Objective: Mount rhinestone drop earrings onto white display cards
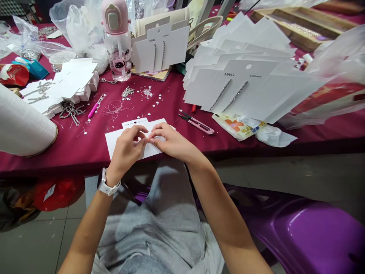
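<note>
Over a white earring card at the table's front edge, my left hand and my right hand meet at the fingertips. Thumb and fingers of each hand are pinched together; whatever they hold is too small to make out. A pair of pink thread snips lies to the right of the card. Behind the card are loose pale threads and a pink pen-like tool. A small heap of silver chain rests farther back.
Stacked cards with chain earrings stand at the right, more at the back. A pink-lidded bottle stands behind. Left are blank cards and a large white roll. A purple chair is at my right.
</note>
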